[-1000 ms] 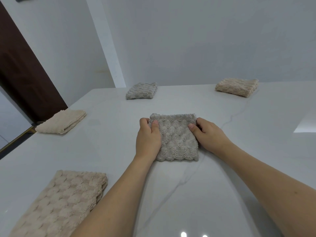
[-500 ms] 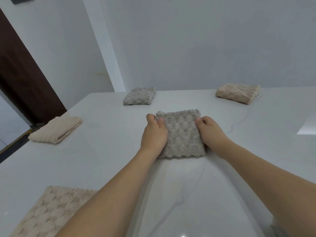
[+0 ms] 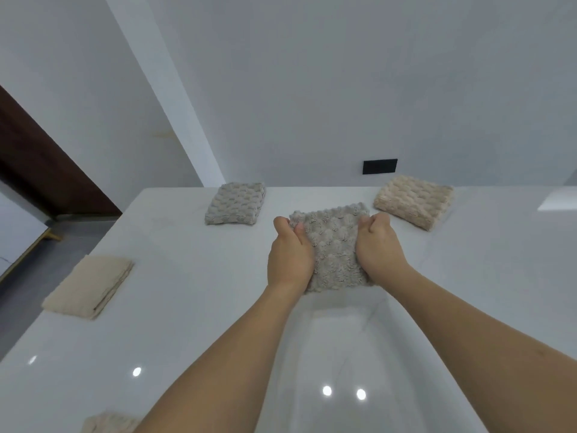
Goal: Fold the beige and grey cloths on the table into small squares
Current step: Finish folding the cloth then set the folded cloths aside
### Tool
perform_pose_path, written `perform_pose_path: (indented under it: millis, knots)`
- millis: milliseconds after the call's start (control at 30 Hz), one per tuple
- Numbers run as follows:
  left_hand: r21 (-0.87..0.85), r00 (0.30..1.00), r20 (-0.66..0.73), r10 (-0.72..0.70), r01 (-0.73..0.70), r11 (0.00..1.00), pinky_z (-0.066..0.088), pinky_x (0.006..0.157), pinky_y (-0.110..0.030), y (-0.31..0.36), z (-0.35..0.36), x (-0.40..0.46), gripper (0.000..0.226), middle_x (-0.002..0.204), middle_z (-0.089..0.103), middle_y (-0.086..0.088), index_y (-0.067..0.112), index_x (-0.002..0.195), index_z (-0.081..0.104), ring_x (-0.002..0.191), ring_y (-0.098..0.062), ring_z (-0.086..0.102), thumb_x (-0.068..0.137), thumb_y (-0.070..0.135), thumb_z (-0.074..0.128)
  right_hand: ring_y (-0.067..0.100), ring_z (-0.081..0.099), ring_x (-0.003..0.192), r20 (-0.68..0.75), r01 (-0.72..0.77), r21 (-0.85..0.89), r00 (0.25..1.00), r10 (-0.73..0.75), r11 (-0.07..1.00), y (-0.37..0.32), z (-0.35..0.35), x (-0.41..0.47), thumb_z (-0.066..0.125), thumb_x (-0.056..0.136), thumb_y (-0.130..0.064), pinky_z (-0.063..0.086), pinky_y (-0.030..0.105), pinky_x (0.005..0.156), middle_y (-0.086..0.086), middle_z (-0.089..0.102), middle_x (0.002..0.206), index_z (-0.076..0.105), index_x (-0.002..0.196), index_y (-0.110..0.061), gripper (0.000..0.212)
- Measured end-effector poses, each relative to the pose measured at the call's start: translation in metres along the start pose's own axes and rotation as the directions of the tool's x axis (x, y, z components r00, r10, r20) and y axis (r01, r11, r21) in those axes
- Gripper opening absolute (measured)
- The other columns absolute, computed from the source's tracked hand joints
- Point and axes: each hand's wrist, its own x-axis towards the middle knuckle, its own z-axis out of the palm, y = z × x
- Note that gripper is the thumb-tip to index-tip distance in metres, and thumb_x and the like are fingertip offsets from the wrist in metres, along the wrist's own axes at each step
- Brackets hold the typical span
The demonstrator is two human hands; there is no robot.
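Since the earlier frame both hands have carried the folded grey cloth farther up the tabletop; left hand and right hand grip its side edges; it sits between two folded squares; better to set it down flat, with edges aligned.

I saw both hands carry the folded grey cloth farther across the table, so it ended up between the folded grey square and the beige square at the far edge. My left hand and right hand shifted from resting on its sides to a closer grip, fingers curled around its left and right edges. The near end looked raised off the table.
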Motion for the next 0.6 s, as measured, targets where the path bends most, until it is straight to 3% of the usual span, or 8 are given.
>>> perform_pose_path:
  millis: [100, 200, 333, 600]
  knots:
    - [0.103, 0.998, 0.055, 0.015, -0.021, 0.994, 0.032, 0.051, -0.034, 0.028, 0.019, -0.008, 0.019, 0.072, 0.054, -0.001, 0.014, 0.102, 0.032, 0.062, -0.019, 0.051, 0.105, 0.032, 0.030, 0.015, 0.047, 0.064, 0.013, -0.054, 0.051, 0.998, 0.054, 0.997, 0.006, -0.035, 0.000, 0.028, 0.105, -0.032, 0.036, 0.032, 0.054, 0.005, 0.051, 0.077, 0.040, 0.103, -0.004, 0.030]
    - [0.167, 0.996, 0.092, -0.006, -0.010, 0.986, 0.037, 0.056, -0.035, 0.053, 0.053, -0.024, 0.019, 0.076, 0.057, -0.003, 0.015, 0.101, 0.032, 0.067, -0.026, 0.055, 0.104, 0.033, 0.028, 0.013, 0.047, 0.069, 0.031, -0.102, 0.069, 0.994, 0.101, 0.992, 0.028, -0.076, 0.004, 0.029, 0.105, -0.029, 0.038, 0.033, 0.061, 0.000, 0.049, 0.081, 0.039, 0.106, -0.006, 0.025]
    - [0.252, 0.995, 0.093, -0.030, 0.006, 0.968, 0.039, 0.058, -0.037, 0.088, 0.104, -0.052, 0.019, 0.078, 0.060, -0.004, 0.017, 0.099, 0.029, 0.068, -0.030, 0.056, 0.104, 0.035, 0.025, 0.011, 0.045, 0.066, 0.069, -0.138, 0.046, 0.989, 0.134, 0.989, 0.062, -0.133, 0.009, 0.028, 0.105, -0.029, 0.036, 0.028, 0.056, 0.001, 0.048, 0.080, 0.040, 0.106, -0.003, 0.029]
    - [0.480, 0.990, 0.140, -0.017, -0.053, 0.876, 0.025, 0.048, -0.033, 0.126, 0.180, -0.094, 0.024, 0.060, 0.042, 0.006, 0.013, 0.109, 0.032, 0.049, -0.015, 0.038, 0.105, 0.034, 0.022, 0.013, 0.043, 0.061, 0.138, -0.211, 0.008, 0.968, 0.208, 0.977, 0.121, -0.214, 0.018, 0.028, 0.105, -0.031, 0.036, 0.028, 0.052, 0.002, 0.047, 0.075, 0.041, 0.105, -0.005, 0.029]
